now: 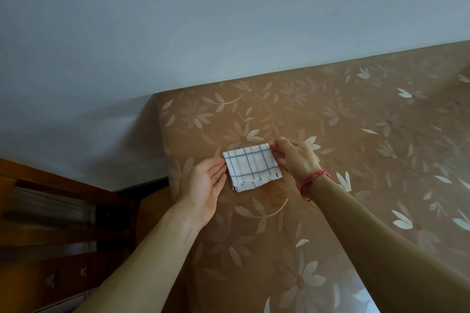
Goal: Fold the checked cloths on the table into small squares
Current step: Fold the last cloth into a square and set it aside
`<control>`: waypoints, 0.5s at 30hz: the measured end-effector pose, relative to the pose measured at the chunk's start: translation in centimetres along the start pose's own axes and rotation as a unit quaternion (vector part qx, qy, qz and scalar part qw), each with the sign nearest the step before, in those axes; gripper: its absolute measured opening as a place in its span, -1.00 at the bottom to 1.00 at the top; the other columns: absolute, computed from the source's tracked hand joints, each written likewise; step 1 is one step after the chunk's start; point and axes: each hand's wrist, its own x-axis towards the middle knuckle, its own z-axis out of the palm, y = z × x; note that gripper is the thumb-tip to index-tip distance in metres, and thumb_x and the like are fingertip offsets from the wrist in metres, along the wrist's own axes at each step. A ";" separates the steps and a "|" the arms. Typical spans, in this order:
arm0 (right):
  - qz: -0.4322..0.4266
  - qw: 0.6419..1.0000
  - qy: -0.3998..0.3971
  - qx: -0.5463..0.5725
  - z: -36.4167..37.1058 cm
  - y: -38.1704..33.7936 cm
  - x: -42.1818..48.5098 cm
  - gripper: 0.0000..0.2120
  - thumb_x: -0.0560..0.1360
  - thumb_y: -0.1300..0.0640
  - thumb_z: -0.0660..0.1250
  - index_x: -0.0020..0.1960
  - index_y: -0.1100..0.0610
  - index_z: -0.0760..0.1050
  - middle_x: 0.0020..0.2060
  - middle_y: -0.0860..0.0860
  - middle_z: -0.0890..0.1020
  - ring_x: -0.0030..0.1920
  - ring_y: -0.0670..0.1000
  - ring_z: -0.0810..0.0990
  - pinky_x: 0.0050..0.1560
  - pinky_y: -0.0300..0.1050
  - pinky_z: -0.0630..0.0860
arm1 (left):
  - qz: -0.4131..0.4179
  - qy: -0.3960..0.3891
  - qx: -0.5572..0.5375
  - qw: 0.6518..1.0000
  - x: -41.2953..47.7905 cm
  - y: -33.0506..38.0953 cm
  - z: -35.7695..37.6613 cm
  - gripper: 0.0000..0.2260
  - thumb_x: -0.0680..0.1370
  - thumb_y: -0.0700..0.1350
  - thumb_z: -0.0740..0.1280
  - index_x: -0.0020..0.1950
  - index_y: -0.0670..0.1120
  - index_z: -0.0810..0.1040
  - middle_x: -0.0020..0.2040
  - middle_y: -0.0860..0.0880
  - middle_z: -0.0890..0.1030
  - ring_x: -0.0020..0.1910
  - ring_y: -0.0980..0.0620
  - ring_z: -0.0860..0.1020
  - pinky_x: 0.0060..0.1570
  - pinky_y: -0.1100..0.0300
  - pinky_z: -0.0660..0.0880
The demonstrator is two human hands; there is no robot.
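Observation:
A white cloth with a grey-blue check [250, 166] lies folded into a small layered rectangle on the table [356, 134], which is covered in brown with pale flowers. My left hand [203, 185] is at the cloth's left edge, palm turned up, straight fingers touching that edge. My right hand [295, 157] is at the cloth's right edge; its fingers pinch the far right corner. A red string bracelet sits on my right wrist. Only this one checked cloth is in view.
A pale wall [178, 20] rises right behind the table's far edge. The table's left edge drops off near the cloth. A wooden chair or furniture piece [50, 223] stands at the lower left, beside the table.

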 end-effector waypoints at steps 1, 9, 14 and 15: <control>0.000 1.000 -0.002 0.003 0.0 0.0 0.1 -0.66 0.54 0.03 0.25 -0.25 0.21 0.64 -0.11 0.15 0.71 0.06 0.21 0.65 0.16 0.23 0.56 | -0.001 0.000 0.001 1.000 0.0 0.0 0.0 -0.68 0.63 -0.19 0.19 0.37 -0.25 0.43 0.33 -0.17 0.51 0.30 -0.06 0.49 0.32 0.07 0.39; -0.015 1.000 -0.014 -0.003 -0.1 0.0 0.1 -0.63 0.55 0.04 0.22 -0.08 0.36 0.58 0.01 0.25 0.66 0.13 0.28 0.59 0.17 0.30 0.52 | -0.006 -0.005 0.010 1.000 -0.1 0.1 -0.1 -0.70 0.63 -0.21 0.19 0.35 -0.24 0.45 0.31 -0.17 0.53 0.29 -0.07 0.50 0.37 0.03 0.39; -0.064 0.996 -0.019 -0.064 -0.7 -0.2 -0.1 -0.59 0.54 0.02 0.17 -0.02 0.39 0.51 -0.10 0.28 0.65 -0.02 0.31 0.62 0.11 0.22 0.57 | 0.003 -0.001 0.023 1.000 -0.4 0.3 -0.4 -0.70 0.62 -0.21 0.21 0.34 -0.26 0.45 0.29 -0.18 0.54 0.27 -0.07 0.52 0.35 0.03 0.40; -0.080 0.993 -0.026 -0.084 -1.1 -0.2 -0.4 -0.62 0.53 0.00 0.16 -0.08 0.32 0.53 -0.20 0.17 0.64 -0.16 0.16 0.60 0.03 0.14 0.57 | 0.013 0.000 0.043 0.999 -0.7 0.3 -0.6 -0.70 0.62 -0.20 0.22 0.34 -0.25 0.45 0.29 -0.17 0.54 0.26 -0.06 0.52 0.36 0.03 0.40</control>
